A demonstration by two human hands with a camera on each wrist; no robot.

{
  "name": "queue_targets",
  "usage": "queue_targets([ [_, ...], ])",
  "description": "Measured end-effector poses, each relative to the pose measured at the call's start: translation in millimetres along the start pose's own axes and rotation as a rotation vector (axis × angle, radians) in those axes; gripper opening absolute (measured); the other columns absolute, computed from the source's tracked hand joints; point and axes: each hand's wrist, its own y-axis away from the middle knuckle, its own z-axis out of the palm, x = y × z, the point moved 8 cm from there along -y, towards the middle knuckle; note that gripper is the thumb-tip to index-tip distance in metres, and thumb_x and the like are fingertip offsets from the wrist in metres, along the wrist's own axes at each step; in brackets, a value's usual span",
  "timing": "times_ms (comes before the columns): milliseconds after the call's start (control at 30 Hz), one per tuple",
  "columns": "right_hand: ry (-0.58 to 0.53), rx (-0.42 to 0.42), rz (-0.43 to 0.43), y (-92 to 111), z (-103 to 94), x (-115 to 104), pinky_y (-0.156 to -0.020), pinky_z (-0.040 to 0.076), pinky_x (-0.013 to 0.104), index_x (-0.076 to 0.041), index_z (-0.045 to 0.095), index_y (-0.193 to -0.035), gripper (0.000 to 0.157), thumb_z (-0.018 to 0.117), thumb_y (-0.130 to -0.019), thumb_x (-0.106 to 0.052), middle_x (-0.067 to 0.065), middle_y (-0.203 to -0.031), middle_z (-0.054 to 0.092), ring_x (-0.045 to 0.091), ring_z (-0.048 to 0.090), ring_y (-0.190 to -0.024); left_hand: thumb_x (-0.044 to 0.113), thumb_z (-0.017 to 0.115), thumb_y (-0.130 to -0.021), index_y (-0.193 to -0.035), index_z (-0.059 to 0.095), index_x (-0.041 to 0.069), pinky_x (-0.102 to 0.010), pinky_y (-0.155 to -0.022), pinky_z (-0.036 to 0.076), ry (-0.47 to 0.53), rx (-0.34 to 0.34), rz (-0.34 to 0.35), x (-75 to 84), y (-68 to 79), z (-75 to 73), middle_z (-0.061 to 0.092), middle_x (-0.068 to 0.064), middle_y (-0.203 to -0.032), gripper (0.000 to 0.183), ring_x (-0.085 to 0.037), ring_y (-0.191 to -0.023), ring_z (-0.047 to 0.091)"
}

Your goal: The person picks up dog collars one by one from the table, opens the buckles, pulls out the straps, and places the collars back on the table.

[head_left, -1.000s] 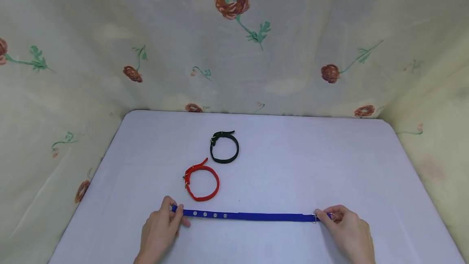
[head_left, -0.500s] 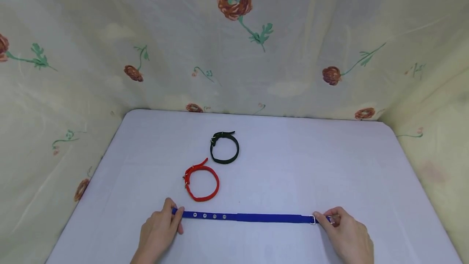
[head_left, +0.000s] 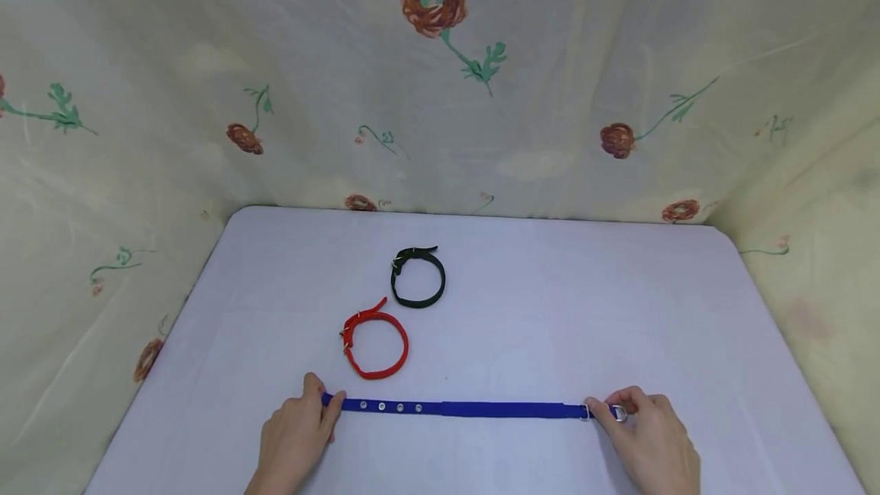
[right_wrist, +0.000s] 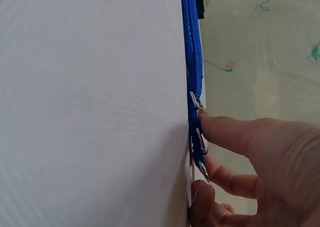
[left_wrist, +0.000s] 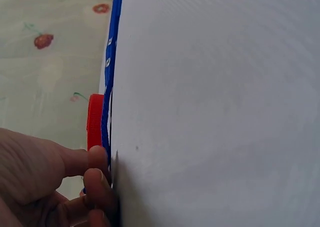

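Blue and drawn out straight, a strap (head_left: pixel 502 409) runs from side to side near the front of the white tabletop (head_left: pixel 550 312) in the head view. We see the left hand (head_left: pixel 294 430) pinching its end with the eyelets (head_left: pixel 382 406), four of them in a row beside the fingers. At the other end, the right hand (head_left: pixel 649 434) pinches the strap between silver metal fittings (head_left: pixel 622 414). Both grips are narrow, thumb and fingers closing on the strap. Farther back we find a red buckled loop (head_left: pixel 374 374), near the left hand, and a dark buckled loop (head_left: pixel 421 303) behind it and slightly to the right. Flower-printed cloth (head_left: pixel 536 98) hangs around the tabletop.

From the left wrist, we see the strap rising from the left fingertips, two eyelets showing along it, with part of the red loop standing just beyond.

From the right wrist, we see the right thumb against the strap between two metal fittings, with another at the strap's tip. We cannot tell whether the strap touches the tabletop along its whole length.
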Motion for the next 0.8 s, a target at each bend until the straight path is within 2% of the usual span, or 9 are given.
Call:
queue_targets([
  [233, 0.027, -0.035, 0.037, -2, 3.0, -1, -0.062, 0.039, 0.031, -0.010, 0.066, -0.111, 0.056, 0.074, -0.095, -0.063, 0.024, -0.115, 0.064, 0.028, 0.059, -0.085, 0.035, 0.073, -0.104, -0.104, 0.049, 0.003, -0.026, -0.050, 0.025, -0.046, 0.046, -0.027, -0.1, 2.2, -6.0, 0.038, 0.003, -0.055, 0.040, -0.015, -0.047, 0.039],
  [533, 0.072, -0.060, 0.039, 0, 4.6, -10, -0.062, 0.045, 0.036, -0.008, 0.063, -0.109, 0.050, 0.073, -0.099, -0.056, 0.025, -0.108, 0.059, 0.031, 0.059, -0.084, 0.034, 0.075, -0.103, -0.103, 0.053, 0.008, -0.025, -0.048, 0.021, -0.089, 0.114, 0.050, 6.8, 3.4, -14.9, 0.035, 0.005, -0.052, 0.034, -0.012, -0.045, 0.035],
  [700, 0.132, -0.031, -0.014, 2, -1.3, -20, -0.059, 0.047, 0.037, -0.005, 0.065, -0.108, 0.048, 0.073, -0.100, -0.051, 0.031, -0.109, 0.060, 0.030, 0.060, -0.076, 0.035, 0.074, -0.103, -0.110, 0.054, 0.010, -0.025, -0.047, 0.023, -0.046, 0.145, 0.116, 16.7, -1.7, -21.4, 0.041, 0.006, -0.052, 0.033, -0.012, -0.044, 0.038],
  [800, 0.152, 0.021, -0.079, 1, -9.3, -31, -0.058, 0.049, 0.041, -0.003, 0.066, -0.109, 0.045, 0.072, -0.102, -0.047, 0.035, -0.112, 0.064, 0.033, 0.064, -0.075, 0.035, 0.075, -0.103, -0.115, 0.056, 0.011, -0.024, -0.047, 0.029, 0.008, 0.129, 0.131, 20.6, -7.0, -24.6, 0.054, 0.007, -0.058, 0.033, -0.010, -0.048, 0.044],
])
